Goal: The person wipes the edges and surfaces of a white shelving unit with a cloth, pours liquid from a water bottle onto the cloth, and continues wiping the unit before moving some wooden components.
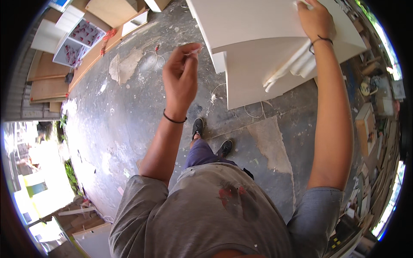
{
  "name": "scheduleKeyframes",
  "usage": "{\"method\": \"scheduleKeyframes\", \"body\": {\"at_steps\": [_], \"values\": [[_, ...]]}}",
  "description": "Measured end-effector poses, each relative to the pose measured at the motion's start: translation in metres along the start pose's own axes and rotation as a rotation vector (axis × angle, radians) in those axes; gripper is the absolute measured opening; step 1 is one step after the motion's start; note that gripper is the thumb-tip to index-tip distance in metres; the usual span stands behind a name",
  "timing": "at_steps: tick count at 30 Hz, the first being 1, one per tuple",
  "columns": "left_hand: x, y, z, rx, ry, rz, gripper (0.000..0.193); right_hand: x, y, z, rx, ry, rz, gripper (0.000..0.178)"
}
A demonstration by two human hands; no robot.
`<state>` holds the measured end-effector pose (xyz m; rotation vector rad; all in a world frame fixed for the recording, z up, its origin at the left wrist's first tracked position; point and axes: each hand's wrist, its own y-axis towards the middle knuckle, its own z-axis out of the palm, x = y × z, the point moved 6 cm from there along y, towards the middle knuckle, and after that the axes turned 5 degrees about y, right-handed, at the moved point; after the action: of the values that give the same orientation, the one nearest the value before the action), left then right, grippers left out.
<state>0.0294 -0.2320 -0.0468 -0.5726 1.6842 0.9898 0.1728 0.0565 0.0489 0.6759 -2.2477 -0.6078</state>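
Note:
My left hand (181, 79) is raised over the floor, left of a large white cabinet-like piece (245, 21). Its thumb and fingers pinch a small white scrap (195, 51), too small to identify. My right hand (316, 20) reaches to the top of the white piece, fingers bent together at its surface; what they hold, if anything, cannot be made out. Below the right wrist, a folded white cloth-like strip (292, 69) lies across the lower white panel (249, 73). Whether the right hand touches that strip is hidden by the wrist.
Wooden panels (49, 66) and an open box with patterned lining (81, 43) stand at the far left. Thin cord (256, 112) lies on the stained concrete floor (129, 129) beside the white piece. Wood offcuts (380, 142) pile up along the right side.

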Motion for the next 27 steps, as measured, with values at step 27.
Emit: {"method": "scheduleKeyframes", "body": {"at_steps": [27], "values": [[-0.001, 0.003, 0.024, 0.222, -0.333, -0.227, 0.020, -0.041, 0.022, 0.013, 0.038, -0.133, -0.013, 0.041]]}}
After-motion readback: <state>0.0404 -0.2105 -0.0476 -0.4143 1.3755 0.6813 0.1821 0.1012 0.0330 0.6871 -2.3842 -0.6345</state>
